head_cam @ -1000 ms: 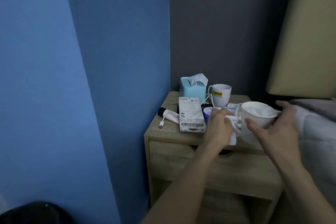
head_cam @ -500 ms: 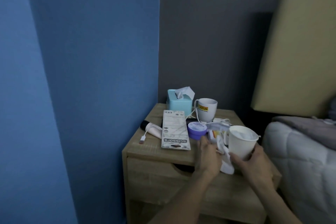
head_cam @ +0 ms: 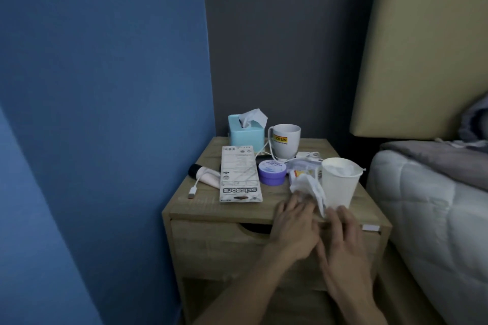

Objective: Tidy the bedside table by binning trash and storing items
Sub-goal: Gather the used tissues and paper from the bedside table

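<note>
Trash-gathering step, by the look of it. Left hand (head_cam: 295, 227) has fingers fairly straight, tips touching the crumpled tissue (head_cam: 307, 187) near the desk (head_cam: 211, 208) front; no pinch visible. Right hand (head_cam: 343, 243) is loose and empty, tips at the foot of the cup (head_cam: 339, 185). The cup stands upright, touching the tissue's right side, with paper already inside. Next move probably: pinch the tissue and stuff it into the 1 cup while steadying its base, as it likely tips easily. No bin in view.

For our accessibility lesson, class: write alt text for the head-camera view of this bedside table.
A person's left hand and right hand reach for crumpled white tissue beside a white paper cup on a cluttered light wooden bedside table.
</note>
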A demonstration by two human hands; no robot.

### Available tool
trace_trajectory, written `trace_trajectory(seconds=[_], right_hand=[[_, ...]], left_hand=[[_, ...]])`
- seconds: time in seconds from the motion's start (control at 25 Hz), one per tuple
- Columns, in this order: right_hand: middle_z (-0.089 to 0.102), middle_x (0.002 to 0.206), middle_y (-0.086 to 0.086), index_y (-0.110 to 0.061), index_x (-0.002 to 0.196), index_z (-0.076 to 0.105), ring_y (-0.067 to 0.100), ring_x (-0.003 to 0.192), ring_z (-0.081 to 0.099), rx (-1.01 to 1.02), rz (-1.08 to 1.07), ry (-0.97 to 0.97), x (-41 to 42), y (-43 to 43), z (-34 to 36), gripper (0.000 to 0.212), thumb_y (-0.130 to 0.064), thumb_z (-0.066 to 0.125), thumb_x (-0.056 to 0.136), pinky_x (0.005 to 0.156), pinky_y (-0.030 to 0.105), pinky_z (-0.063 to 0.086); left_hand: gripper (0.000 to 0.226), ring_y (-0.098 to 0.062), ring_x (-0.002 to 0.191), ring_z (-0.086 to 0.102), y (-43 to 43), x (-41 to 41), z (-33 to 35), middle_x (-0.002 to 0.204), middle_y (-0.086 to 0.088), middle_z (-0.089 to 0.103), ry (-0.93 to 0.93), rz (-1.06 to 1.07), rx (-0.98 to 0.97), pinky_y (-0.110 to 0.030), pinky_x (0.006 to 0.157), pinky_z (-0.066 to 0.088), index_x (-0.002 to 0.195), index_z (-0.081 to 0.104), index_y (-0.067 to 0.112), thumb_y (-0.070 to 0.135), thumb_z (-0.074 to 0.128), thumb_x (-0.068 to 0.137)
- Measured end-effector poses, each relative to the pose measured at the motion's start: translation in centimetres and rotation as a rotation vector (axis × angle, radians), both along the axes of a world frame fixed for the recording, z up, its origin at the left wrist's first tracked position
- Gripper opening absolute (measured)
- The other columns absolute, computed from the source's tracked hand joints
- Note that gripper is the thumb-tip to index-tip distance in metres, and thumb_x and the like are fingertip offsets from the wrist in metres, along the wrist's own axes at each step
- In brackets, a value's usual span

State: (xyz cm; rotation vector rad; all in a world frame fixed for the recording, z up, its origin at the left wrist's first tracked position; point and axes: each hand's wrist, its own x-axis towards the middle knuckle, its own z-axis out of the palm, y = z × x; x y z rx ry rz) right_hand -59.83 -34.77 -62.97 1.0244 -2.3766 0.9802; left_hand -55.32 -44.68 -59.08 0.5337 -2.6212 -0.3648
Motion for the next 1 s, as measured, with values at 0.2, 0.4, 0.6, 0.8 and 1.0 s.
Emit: trace_trajectory(seconds=[0.2, 0.4, 0.6, 0.8, 1.0], right_hand=[[0.052, 0.128, 0.029, 0.001, 0.126, 0.049, 0.042, 0.121, 0.044, 0.118, -0.058, 0.046, -0.1, -0.1, -0.7, 0.069, -0.047, 0.029, 0.08, 0.1, 0.053, 0.037], [0.054, 0.127, 0.029, 0.004, 0.125, 0.05, 0.043, 0.122, 0.045, 0.14, -0.078, 0.015, 0.2, -0.4, -0.5, 0.071, -0.041, 0.032, 0.074, 0.099, 0.056, 0.038], [0.054, 0.129, 0.026, 0.0, 0.127, 0.049, 0.041, 0.124, 0.045, 0.145, -0.075, 0.04, 0.0, -0.2, -0.4, 0.074, -0.044, 0.03, 0.071, 0.101, 0.055, 0.038], [0.051, 0.132, 0.023, 0.0, 0.129, 0.047, 0.038, 0.127, 0.042, 0.155, -0.05, 0.046, 0.1, 0.1, -0.4, 0.072, -0.042, 0.036, 0.072, 0.102, 0.053, 0.038], [0.05, 0.134, 0.022, -0.002, 0.131, 0.046, 0.037, 0.128, 0.042, 0.181, -0.033, 0.026, 0.1, 0.2, -0.3, 0.08, -0.015, 0.078, 0.058, 0.101, 0.055, 0.039]], left_hand=[[0.047, -0.019, 0.131, 0.031, 1.2, 2.1, 0.9, 0.139, -0.003, 0.04, 0.139, 0.001, 0.173, -0.037, 0.109, 0.032, 0.123, 0.052, 0.019, 0.014, 0.045, 0.077], [0.044, -0.02, 0.124, 0.038, 0.4, 3.5, 1.3, 0.128, -0.004, 0.053, 0.04, -0.041, 0.199, -0.038, 0.108, 0.027, 0.123, 0.047, 0.02, 0.029, 0.048, 0.08], [0.026, -0.024, 0.114, 0.044, 0.2, 3.9, 1.3, 0.117, -0.006, 0.054, 0.216, -0.005, 0.058, -0.038, 0.101, 0.034, 0.101, 0.058, 0.013, 0.018, 0.051, 0.077], [0.037, -0.023, 0.121, 0.044, 0.9, 3.9, 0.5, 0.122, -0.007, 0.056, 0.055, -0.007, 0.05, -0.044, 0.108, 0.028, 0.111, 0.053, 0.012, 0.025, 0.042, 0.078], [0.057, -0.022, 0.14, 0.021, 1.6, 4.6, 0.1, 0.145, -0.01, 0.036, 0.032, -0.023, -0.019, -0.043, 0.119, 0.006, 0.13, 0.043, 0.007, 0.012, 0.056, 0.076]])
